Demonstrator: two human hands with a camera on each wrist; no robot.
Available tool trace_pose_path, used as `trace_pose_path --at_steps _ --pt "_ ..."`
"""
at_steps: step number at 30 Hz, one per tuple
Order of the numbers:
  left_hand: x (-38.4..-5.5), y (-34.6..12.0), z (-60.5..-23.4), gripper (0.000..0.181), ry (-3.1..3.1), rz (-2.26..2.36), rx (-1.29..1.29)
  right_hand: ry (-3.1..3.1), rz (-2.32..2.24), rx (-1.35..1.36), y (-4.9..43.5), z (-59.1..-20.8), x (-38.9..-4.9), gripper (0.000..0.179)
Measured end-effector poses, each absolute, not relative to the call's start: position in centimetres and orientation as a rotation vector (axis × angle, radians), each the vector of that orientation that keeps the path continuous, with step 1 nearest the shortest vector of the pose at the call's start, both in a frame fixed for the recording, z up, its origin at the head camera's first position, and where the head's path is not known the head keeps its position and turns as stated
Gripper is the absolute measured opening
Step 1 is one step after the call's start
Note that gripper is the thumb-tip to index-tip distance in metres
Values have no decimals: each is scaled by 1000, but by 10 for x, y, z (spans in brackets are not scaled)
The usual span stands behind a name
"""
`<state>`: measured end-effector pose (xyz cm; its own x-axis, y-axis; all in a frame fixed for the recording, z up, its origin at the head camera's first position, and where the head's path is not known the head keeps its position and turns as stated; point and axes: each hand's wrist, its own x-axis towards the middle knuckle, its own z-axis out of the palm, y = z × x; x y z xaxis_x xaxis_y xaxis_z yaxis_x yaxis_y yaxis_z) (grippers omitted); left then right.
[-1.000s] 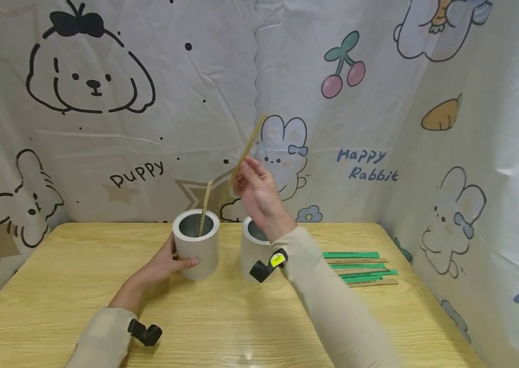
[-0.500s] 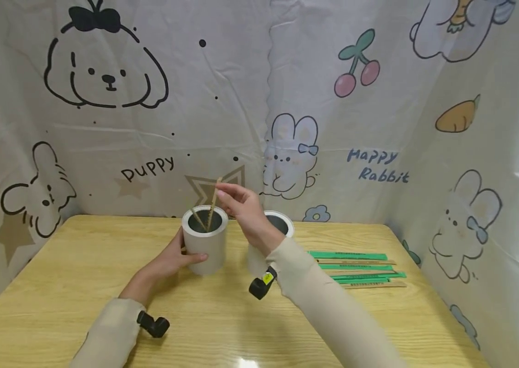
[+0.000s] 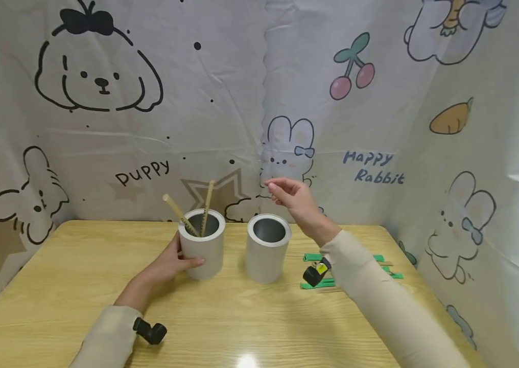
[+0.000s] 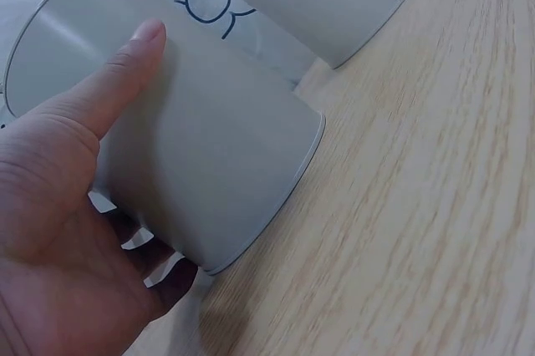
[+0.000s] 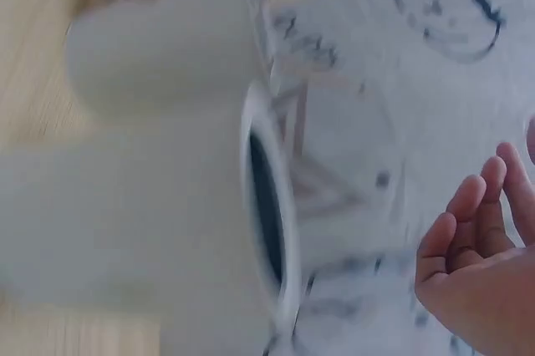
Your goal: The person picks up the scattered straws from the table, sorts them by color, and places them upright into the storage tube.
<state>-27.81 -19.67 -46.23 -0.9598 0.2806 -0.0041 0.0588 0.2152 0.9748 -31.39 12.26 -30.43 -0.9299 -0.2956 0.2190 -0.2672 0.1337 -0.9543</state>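
My left hand (image 3: 169,263) grips a white cylindrical canister (image 3: 203,258) on the left, its thumb across the front and its fingers behind. The left wrist view shows this thumb on the canister wall (image 4: 213,147). Two thin tan sticks with dark print stand in that canister: a leaning one (image 3: 179,213) and a more upright one (image 3: 207,202). To its right stands a second white canister (image 3: 266,260), with no stick showing in its mouth. Behind and above that one, my right hand (image 3: 301,204) hangs in the air with loosely bent fingers, holding nothing.
Green and tan printed strips (image 3: 316,284) lie at the right of the wooden table (image 3: 222,327), partly hidden by my right forearm. A printed cloth (image 3: 222,128) hangs behind the table and at both sides.
My right hand has lowered a tan stick into the left canister, let it go and drawn back to the right. Two sticks now stand there instead of one. My left hand keeps its grip.
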Motion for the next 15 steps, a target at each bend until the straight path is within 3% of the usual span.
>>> trace_pose_path --at_steps 9,15 --pt "-276 -194 -464 108 2319 1809 340 2559 -1559 -427 212 -351 -335 41" --pt "-273 -197 -462 109 2305 1830 306 2705 -1278 -453 271 -394 -333 34"
